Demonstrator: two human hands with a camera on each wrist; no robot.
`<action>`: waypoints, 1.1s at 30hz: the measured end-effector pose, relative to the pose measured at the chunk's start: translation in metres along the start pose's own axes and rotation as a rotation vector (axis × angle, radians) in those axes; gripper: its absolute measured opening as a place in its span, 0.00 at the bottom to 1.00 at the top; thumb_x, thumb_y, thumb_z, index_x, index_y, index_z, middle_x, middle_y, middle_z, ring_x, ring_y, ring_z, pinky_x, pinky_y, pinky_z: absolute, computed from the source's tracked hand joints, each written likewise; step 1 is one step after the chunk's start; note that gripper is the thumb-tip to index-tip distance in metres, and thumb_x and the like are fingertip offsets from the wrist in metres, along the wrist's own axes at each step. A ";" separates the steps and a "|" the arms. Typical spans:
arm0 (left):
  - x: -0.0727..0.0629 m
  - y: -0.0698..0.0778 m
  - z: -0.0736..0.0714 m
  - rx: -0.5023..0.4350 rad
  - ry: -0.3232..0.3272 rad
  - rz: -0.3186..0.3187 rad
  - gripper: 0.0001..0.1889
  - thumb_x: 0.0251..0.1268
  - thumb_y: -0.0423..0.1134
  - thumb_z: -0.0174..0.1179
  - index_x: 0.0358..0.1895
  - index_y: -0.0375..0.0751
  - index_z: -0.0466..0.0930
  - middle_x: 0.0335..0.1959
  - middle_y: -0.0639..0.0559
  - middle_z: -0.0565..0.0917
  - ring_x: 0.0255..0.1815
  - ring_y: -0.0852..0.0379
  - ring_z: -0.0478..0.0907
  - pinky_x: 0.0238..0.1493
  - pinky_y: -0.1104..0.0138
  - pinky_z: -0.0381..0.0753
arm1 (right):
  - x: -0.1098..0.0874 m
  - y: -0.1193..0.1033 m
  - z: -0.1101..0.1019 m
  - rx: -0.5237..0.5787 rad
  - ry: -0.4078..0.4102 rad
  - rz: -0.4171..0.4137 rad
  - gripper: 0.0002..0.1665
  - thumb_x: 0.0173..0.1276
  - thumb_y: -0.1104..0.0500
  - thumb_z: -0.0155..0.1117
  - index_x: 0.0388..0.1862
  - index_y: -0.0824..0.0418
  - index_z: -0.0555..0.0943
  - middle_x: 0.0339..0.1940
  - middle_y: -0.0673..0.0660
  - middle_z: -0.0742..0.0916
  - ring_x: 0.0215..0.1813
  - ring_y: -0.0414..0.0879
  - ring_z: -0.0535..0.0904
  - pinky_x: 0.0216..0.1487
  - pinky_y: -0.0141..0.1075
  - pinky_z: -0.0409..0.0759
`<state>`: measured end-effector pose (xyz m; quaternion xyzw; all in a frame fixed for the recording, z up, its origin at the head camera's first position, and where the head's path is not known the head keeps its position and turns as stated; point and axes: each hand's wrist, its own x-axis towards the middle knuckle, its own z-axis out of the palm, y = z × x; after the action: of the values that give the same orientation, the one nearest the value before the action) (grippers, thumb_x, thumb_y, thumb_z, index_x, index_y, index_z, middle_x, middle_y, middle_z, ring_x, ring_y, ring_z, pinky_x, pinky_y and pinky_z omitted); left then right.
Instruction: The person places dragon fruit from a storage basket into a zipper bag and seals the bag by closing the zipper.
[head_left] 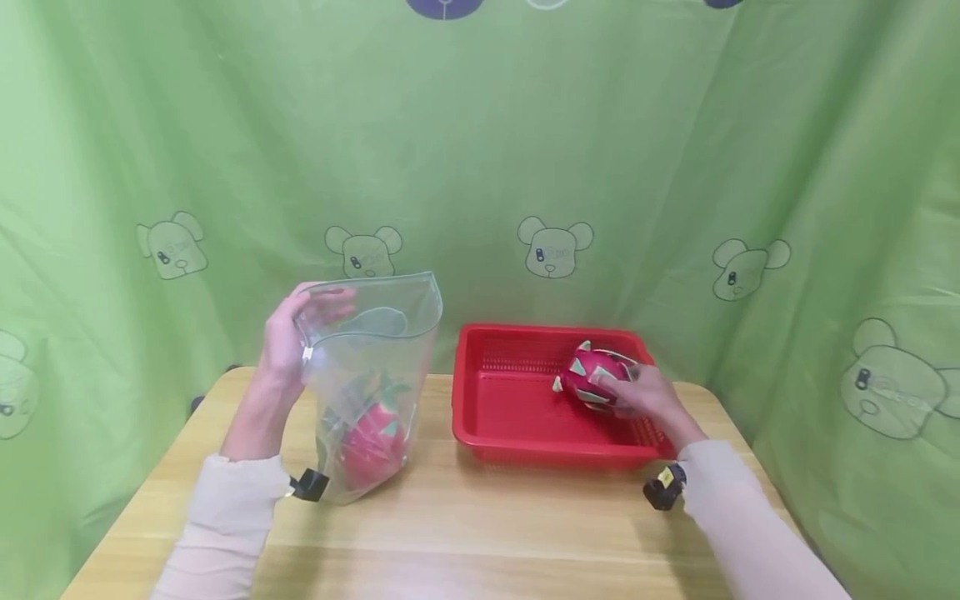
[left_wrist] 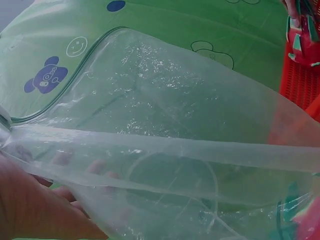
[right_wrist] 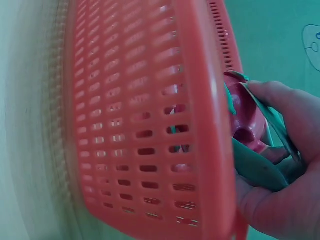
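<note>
At the left, a clear zip bag (head_left: 352, 350) stands with its mouth spread, and a pink dragon fruit (head_left: 372, 446) with green leaves lies in its bottom. My left hand (head_left: 288, 329) holds the bag by the upper left rim near the white zip slider; its fingers show through the plastic in the left wrist view. My right hand (head_left: 641, 390) grips another dragon fruit (head_left: 588, 373) inside the red basket (head_left: 517, 454), toward its right end. In the right wrist view, thumb and fingers lie around the leafy end of that fruit (right_wrist: 247, 117), partly hidden by the basket's rim.
The basket with slotted walls sits at the back right of a wooden table (head_left: 480, 533). Behind and around the table hangs a green curtain (head_left: 465, 167) printed with bear heads. A small black device (head_left: 309, 485) is strapped at the left wrist, another (head_left: 663, 487) at the right.
</note>
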<state>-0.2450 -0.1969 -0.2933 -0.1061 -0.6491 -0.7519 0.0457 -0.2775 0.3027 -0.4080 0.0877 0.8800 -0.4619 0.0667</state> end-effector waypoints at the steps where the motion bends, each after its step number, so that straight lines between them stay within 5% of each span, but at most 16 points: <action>1: 0.000 0.000 -0.001 0.003 0.000 0.004 0.23 0.84 0.49 0.28 0.57 0.53 0.76 0.62 0.51 0.83 0.68 0.39 0.71 0.74 0.40 0.57 | 0.001 -0.001 0.000 0.000 0.004 0.003 0.54 0.72 0.42 0.68 0.76 0.79 0.56 0.64 0.78 0.74 0.52 0.65 0.83 0.48 0.49 0.88; 13: 0.001 0.003 0.000 -0.039 0.026 0.032 0.22 0.84 0.48 0.28 0.56 0.53 0.76 0.61 0.51 0.83 0.68 0.40 0.71 0.72 0.42 0.61 | -0.010 -0.012 -0.013 0.083 0.022 -0.035 0.62 0.70 0.38 0.67 0.81 0.75 0.47 0.68 0.80 0.72 0.49 0.58 0.88 0.50 0.40 0.87; 23: 0.001 -0.003 0.003 -0.022 0.061 0.057 0.21 0.84 0.45 0.29 0.56 0.51 0.75 0.59 0.48 0.83 0.66 0.40 0.72 0.74 0.44 0.61 | -0.026 -0.019 -0.018 0.236 0.040 -0.088 0.60 0.71 0.37 0.65 0.83 0.68 0.46 0.65 0.77 0.77 0.42 0.41 0.89 0.50 0.33 0.85; 28: 0.001 -0.001 0.005 -0.005 0.070 0.059 0.21 0.84 0.45 0.29 0.55 0.51 0.76 0.59 0.50 0.83 0.66 0.41 0.73 0.74 0.44 0.60 | -0.036 -0.036 -0.025 0.531 -0.050 -0.085 0.60 0.74 0.44 0.66 0.85 0.64 0.39 0.60 0.62 0.77 0.45 0.38 0.87 0.53 0.32 0.84; 33: 0.000 0.000 0.003 0.043 0.076 0.054 0.21 0.84 0.46 0.30 0.55 0.51 0.77 0.60 0.49 0.84 0.65 0.43 0.75 0.74 0.44 0.61 | -0.044 -0.048 -0.022 0.813 -0.156 -0.063 0.51 0.76 0.50 0.64 0.85 0.60 0.46 0.55 0.52 0.79 0.50 0.41 0.85 0.58 0.36 0.82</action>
<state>-0.2450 -0.1944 -0.2924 -0.0940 -0.6597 -0.7398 0.0928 -0.2462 0.2899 -0.3484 0.0447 0.6207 -0.7788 0.0790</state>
